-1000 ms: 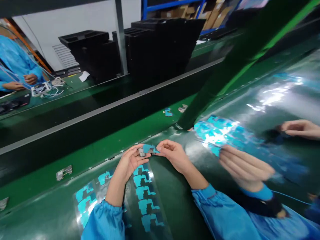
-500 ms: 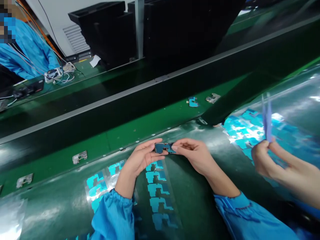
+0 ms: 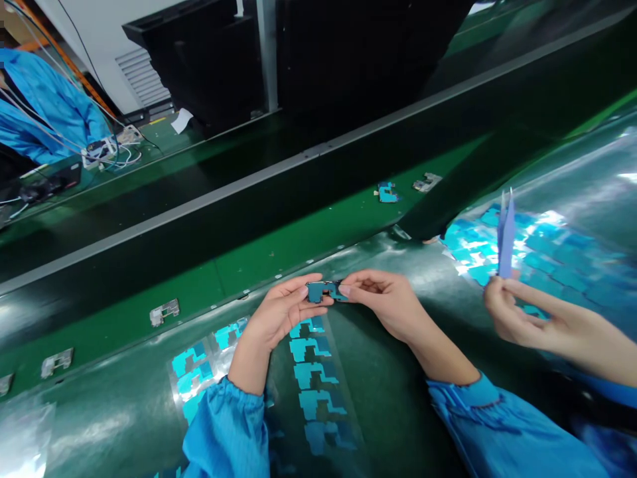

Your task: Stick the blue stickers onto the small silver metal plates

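Note:
My left hand [image 3: 281,312] and my right hand [image 3: 385,299] meet over the green bench and pinch one small metal bracket with a blue film [image 3: 322,290] between their fingertips. Under my hands lies a clear strip with several blue film pieces [image 3: 311,372]. A second sheet of blue pieces [image 3: 199,365] lies to the left of my left forearm. Both my sleeves are blue.
A co-worker's hand [image 3: 517,315] at the right holds blue tweezers [image 3: 505,232] above another sheet of blue films [image 3: 547,245]. Metal brackets [image 3: 164,311] ride the green belt. Black trays [image 3: 213,60] stack behind. Another person's blue sleeve [image 3: 44,113] is at far left.
The view shifted a little. The blue film now lies flatter on the bracket between my fingertips. The co-worker's hand rose from the film sheet holding tweezers upright.

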A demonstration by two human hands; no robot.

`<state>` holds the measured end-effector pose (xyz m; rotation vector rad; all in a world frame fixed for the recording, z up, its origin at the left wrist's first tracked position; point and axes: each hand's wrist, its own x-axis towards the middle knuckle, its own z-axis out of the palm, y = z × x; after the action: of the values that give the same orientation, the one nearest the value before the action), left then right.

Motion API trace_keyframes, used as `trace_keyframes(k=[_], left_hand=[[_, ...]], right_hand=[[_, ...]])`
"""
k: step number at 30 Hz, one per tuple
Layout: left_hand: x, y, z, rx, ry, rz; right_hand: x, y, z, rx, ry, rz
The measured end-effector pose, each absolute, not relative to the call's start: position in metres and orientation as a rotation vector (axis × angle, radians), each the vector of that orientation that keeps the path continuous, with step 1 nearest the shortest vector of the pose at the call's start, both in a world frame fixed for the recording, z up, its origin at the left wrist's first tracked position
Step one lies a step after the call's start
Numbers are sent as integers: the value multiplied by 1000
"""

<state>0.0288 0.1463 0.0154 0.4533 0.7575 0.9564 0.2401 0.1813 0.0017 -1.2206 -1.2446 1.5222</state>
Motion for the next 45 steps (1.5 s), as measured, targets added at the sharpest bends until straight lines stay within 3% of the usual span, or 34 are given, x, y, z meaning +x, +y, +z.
trace_keyframes(k=[45], left_hand=[[29, 147, 19, 469, 781, 924]], right_hand=[[239, 183, 9, -1230, -1224, 1573]])
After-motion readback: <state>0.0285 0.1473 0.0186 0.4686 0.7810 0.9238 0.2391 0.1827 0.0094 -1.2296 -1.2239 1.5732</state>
